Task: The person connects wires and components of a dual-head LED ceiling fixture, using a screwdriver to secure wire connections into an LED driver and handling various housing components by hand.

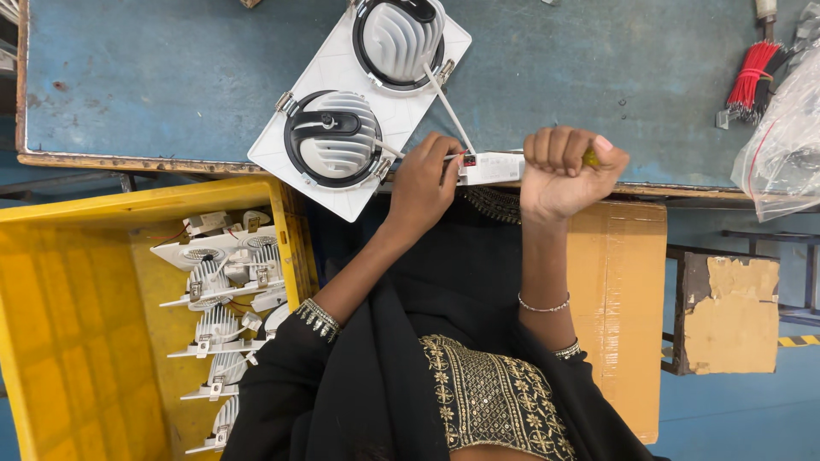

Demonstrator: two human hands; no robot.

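A white twin downlight fixture [342,72] with two ribbed round heat sinks lies on the blue table [171,77], overhanging its near edge. Thin white wires [448,107] run from it to a small white driver box [494,168] at the table's edge. My left hand [423,183] pinches the wire ends at the box's left end, where a red terminal shows. My right hand [565,169] is a fist just right of the box, closed around a yellow-green tool handle [591,158]. The tool's tip is hidden.
A yellow crate [77,341] at the lower left holds several similar white fixtures [218,290]. A bundle of red wires [750,77] and a clear plastic bag [781,145] lie at the table's right. A cardboard box [619,299] and a worn stool [726,312] stand below the table.
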